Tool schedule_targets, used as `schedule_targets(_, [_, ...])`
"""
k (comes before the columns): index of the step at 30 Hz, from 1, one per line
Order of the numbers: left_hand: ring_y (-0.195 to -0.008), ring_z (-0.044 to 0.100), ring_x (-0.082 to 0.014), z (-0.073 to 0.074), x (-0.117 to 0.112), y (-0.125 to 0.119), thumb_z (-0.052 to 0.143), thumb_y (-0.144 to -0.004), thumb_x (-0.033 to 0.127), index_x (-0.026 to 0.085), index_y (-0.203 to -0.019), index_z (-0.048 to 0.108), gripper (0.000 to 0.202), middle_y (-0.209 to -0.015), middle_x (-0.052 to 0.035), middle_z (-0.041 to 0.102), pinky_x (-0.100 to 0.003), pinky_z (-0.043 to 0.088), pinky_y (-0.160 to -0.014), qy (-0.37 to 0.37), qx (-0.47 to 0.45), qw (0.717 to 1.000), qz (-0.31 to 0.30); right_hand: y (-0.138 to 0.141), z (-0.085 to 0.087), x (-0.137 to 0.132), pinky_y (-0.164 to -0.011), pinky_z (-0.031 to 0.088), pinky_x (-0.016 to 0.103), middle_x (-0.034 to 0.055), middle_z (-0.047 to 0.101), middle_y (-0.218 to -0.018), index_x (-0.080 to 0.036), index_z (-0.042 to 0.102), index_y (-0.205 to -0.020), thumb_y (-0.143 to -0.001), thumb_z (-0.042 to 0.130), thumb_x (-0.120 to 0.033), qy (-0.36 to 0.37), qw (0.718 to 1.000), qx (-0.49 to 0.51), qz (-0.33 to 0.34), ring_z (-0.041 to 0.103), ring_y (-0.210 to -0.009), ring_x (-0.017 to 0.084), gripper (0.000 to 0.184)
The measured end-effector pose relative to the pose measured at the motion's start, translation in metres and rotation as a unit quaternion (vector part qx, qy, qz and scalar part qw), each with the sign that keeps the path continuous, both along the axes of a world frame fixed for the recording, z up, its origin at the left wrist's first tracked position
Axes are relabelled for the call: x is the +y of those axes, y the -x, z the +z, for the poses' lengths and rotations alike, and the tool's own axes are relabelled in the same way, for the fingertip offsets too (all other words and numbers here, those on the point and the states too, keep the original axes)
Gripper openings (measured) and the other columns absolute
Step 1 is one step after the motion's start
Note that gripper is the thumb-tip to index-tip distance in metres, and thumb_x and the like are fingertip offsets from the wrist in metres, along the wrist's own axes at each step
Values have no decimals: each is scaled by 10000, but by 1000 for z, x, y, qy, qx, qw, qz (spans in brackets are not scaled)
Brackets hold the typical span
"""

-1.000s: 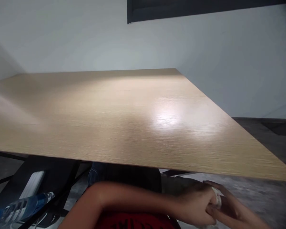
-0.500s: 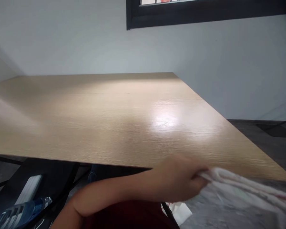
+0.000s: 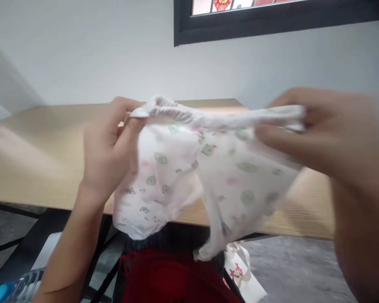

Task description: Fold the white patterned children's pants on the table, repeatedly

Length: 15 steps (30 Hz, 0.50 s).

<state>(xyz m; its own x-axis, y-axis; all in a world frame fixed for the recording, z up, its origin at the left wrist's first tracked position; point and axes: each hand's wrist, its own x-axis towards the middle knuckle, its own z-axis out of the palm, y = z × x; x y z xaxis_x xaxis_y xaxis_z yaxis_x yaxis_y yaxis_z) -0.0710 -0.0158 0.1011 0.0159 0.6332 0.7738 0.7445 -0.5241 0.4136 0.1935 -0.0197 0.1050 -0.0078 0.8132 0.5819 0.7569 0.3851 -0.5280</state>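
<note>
A pair of small white shorts (image 3: 164,168) with a green and pink print hangs in front of me, stretched between both hands. Its gathered elastic waistband runs across the top, and two legs hang below. My left hand (image 3: 110,143) pinches the left end of the waistband between thumb and fingers. At the other end, my right hand (image 3: 328,134) grips the waistband; it is blurred by motion, but thumb and fingers close on the cloth. The shorts hang over the near edge of the wooden table (image 3: 50,164).
A water bottle with a blue cap (image 3: 22,286) and a white object (image 3: 47,250) are on a dark surface at lower left. A white bag with red characters (image 3: 243,273) is below the table. Behind stand a wall and a dark-framed window (image 3: 240,23).
The white cloth has come from the lower right to the middle and is spread out as shorts. My left hand now holds one end and my right hand the other.
</note>
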Motion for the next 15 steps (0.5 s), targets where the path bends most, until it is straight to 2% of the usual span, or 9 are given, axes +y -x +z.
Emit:
schedule_targets(1, [-691,494,-119,-7,19,8,444,-903,331,208,-916,616,212,-745,34,568,-223,360,-625,24,6,1000,-10,10,-2,19,-482,274,269,-13,447,-570,-200,523,-651,-717,603,-271,-6,1000,-25,12,405,-525,105,125])
schedule_targets(3, [-708,518,-136,-26,60,21,454,-888,304,201,-903,614,191,-751,28,593,-237,374,-652,82,6,997,-5,25,-18,63,-483,300,255,-7,502,-619,-181,530,-672,-732,562,-187,62,995,-41,61,453,-545,114,68])
schedule_targets(5, [-748,538,-147,-49,100,27,442,-886,271,198,-902,605,179,-798,15,611,-238,386,-661,168,22,986,3,32,-44,109,-475,312,252,-4,516,-623,-176,510,-667,-736,552,-171,118,989,-53,71,469,-541,125,81])
schedule_targets(8, [-813,562,-164,-80,147,27,457,-888,257,161,-890,610,181,-849,-20,622,-269,431,-725,236,56,970,2,35,-86,164,-514,335,262,29,565,-714,-173,520,-732,-757,539,-170,119,985,-99,78,508,-627,159,31])
schedule_targets(11, [-904,573,-181,-102,177,23,501,-884,307,137,-1043,569,243,-1030,-67,589,-359,482,-789,272,85,958,9,36,-114,191,-529,325,270,65,589,-784,-164,537,-828,-812,501,-203,148,973,-166,65,516,-663,181,55])
schedule_targets(13, [-956,566,-189,-109,188,22,512,-880,325,148,-1135,521,311,-1131,-86,545,-395,492,-808,286,100,953,16,37,-124,198,-540,325,276,83,599,-819,-159,544,-881,-847,475,-234,156,967,-196,41,522,-684,197,107])
schedule_targets(15, [-971,562,-195,-113,195,22,509,-881,321,153,-1147,516,314,-1147,-87,539,-397,490,-815,289,110,951,25,37,-128,203,-568,343,286,98,609,-855,-156,549,-931,-873,458,-264,150,966,-208,25,535,-722,217,152])
